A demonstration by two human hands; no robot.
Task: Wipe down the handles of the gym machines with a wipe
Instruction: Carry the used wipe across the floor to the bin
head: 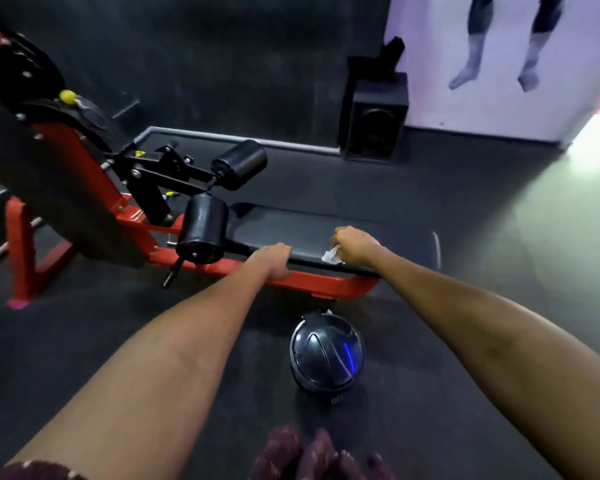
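The landmark here is the black bench pad (326, 237) on its red machine frame (326, 284). One white wipe (332, 255) is bunched in the right hand (355, 244), whose fingers curl around it just above the pad's near edge; only a crumpled corner of the wipe shows below the fist. The left hand (274, 259) rests on the pad's near edge to the left of the right hand, fingers laid over the pad and thumb down against the red frame. The two hands are apart, with a stretch of pad between them.

Two black foam rollers sit at the left end of the pad: the near roller (204, 227) touching the pad's end, and the far roller (241, 163) behind it. A small black peg handle (173, 273) juts out below the near roller. On the floor in front of the pad stands one dark round bin (327, 355) with a domed lid and a blue stripe; its contents cannot be seen. Beyond the pad, against the wall, stands one black speaker (374, 119). A yellow knob (67, 95) shows on the frame far left of the pad. A small yellow warning sticker (139, 154) sits on the black arm, too small to read.
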